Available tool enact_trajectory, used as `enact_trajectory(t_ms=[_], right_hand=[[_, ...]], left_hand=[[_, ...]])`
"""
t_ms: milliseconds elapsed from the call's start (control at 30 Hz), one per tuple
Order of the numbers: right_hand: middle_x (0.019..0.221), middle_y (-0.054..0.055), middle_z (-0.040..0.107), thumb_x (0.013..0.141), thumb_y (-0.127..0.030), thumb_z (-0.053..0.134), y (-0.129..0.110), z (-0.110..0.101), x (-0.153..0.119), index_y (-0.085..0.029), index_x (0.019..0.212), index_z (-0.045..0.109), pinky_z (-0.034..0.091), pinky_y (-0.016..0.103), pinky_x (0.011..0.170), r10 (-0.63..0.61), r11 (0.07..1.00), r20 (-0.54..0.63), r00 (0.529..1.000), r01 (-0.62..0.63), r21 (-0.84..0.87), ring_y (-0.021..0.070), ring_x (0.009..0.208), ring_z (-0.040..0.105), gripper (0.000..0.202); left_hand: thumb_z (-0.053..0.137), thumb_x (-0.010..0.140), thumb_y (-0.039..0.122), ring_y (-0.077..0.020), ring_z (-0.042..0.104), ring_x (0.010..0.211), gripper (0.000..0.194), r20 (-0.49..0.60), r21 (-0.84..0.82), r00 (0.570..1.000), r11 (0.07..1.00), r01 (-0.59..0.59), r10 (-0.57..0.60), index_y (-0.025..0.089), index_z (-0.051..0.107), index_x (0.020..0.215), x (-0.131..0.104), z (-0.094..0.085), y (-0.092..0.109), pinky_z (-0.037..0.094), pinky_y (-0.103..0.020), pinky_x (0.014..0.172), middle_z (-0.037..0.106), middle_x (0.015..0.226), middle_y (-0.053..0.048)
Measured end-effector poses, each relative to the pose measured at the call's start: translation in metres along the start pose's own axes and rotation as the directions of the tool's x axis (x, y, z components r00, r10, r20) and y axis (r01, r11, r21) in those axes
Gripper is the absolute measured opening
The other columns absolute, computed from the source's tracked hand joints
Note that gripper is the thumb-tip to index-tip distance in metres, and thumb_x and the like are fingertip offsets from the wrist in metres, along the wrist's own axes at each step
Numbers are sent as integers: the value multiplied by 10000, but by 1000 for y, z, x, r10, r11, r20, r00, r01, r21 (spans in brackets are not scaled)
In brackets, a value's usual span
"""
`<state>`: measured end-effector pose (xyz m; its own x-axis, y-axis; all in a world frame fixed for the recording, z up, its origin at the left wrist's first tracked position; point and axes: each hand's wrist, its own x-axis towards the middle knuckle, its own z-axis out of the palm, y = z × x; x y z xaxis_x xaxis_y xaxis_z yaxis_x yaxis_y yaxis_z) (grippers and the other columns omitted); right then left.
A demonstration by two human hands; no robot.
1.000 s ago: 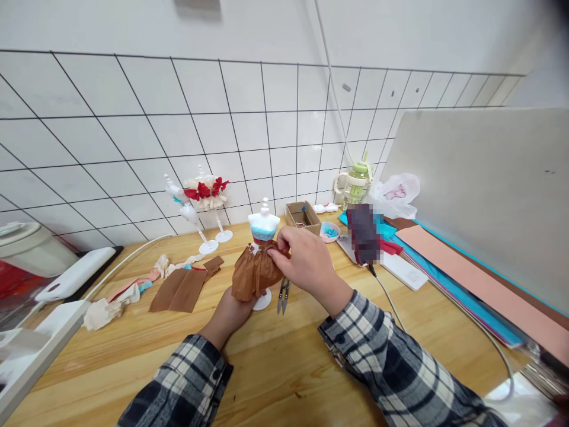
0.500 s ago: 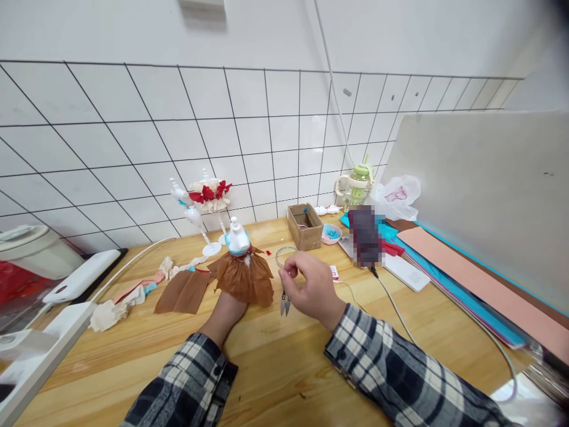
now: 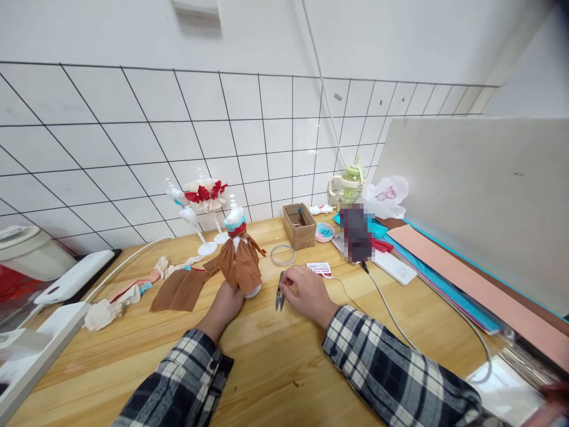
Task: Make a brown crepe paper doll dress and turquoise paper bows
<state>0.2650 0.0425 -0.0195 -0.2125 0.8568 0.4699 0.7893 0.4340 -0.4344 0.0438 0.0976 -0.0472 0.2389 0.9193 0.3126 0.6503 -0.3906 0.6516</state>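
Observation:
My left hand (image 3: pixel 226 305) is wrapped around the lower part of a small white mannequin figure (image 3: pixel 235 218), partly hidden under its brown crepe-paper skirt (image 3: pixel 241 264). The figure stands upright, with blue and red paper bands on its upper body. My right hand (image 3: pixel 306 292) is low over the table, its fingers curled and closed at the handle of small thread snips (image 3: pixel 280 293), whose blades point toward me. Just beyond this hand lies a thin metal ring (image 3: pixel 283 255). A piece of brown crepe paper (image 3: pixel 178 290) lies left of the skirt.
Behind stand two more white figures, one with red bows (image 3: pixel 206 193). A small cardboard box (image 3: pixel 299 228), a bowl of blue bits (image 3: pixel 325 232) and a green-lidded cup (image 3: pixel 351 184) are along the back. Paper sheets (image 3: pixel 453 261) lie right; a power strip (image 3: pixel 44 356) is left.
My right hand has come down from above the ring to the snips, uncovering a small white-and-red card. The figure stands straighter, its skirt hanging lower and narrower. The view has shifted slightly.

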Motion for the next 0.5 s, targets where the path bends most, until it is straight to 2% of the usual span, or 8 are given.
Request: enact_trajectory(t_ms=[67,133,200,267,333,400,500], right_hand=[[885,26,631,813,-199,577,5,3,-1,-195,911,602,390,279,751,-17,999,83,996,20,-33,173,861,527,102],[1036,37,633,788,-93,546,10,5,-2,-208,1091,587,380,290,839,-64,996,156,986,73,-51,181,976,506,327],[1150,37,608,763,-19,510,14,6,-3,-234,1191,556,364,298,883,-109,989,223,969,128,-73,182,1044,482,481],[1172,36,599,774,-19,500,15,8,-3,-254,1167,584,361,311,887,-126,982,267,955,159,-103,189,1057,475,466],[1132,45,611,809,-63,499,16,9,-2,-254,1098,625,366,329,870,-110,978,271,956,153,-143,202,1034,480,369],[1076,60,619,837,-103,492,16,11,-1,-244,1046,648,375,344,842,-71,976,253,965,119,-182,213,1004,489,296],[1044,72,617,855,-132,485,15,11,0,-229,1036,649,389,348,834,-18,984,212,977,55,-168,213,985,502,263]], left_hand=[[546,891,318,-220,590,1001,312,-15,9,1000,1000,4,-4,177,553,1170,0,-1,1,520,-415,824,575,1186,-88],[544,892,319,-221,591,998,309,-26,20,1000,1000,7,-6,177,555,1166,2,-2,1,521,-415,822,577,1183,-87],[542,895,318,-213,592,990,310,-34,33,999,999,7,-6,173,552,1168,5,-1,-2,519,-415,823,574,1184,-86],[549,885,306,-241,570,1068,327,-42,52,999,999,6,-4,180,548,1187,9,0,-5,497,-430,880,560,1229,-106],[548,860,286,-297,507,1191,363,-56,75,998,997,16,-12,181,550,1207,12,2,-9,456,-450,957,548,1286,-133],[525,829,260,-331,455,1254,403,-67,93,997,995,31,-25,162,553,1219,14,5,-11,423,-459,1003,552,1306,-149],[484,815,238,-333,434,1277,463,-74,101,997,995,28,-21,127,520,1263,14,7,-13,395,-477,1030,535,1334,-162]])
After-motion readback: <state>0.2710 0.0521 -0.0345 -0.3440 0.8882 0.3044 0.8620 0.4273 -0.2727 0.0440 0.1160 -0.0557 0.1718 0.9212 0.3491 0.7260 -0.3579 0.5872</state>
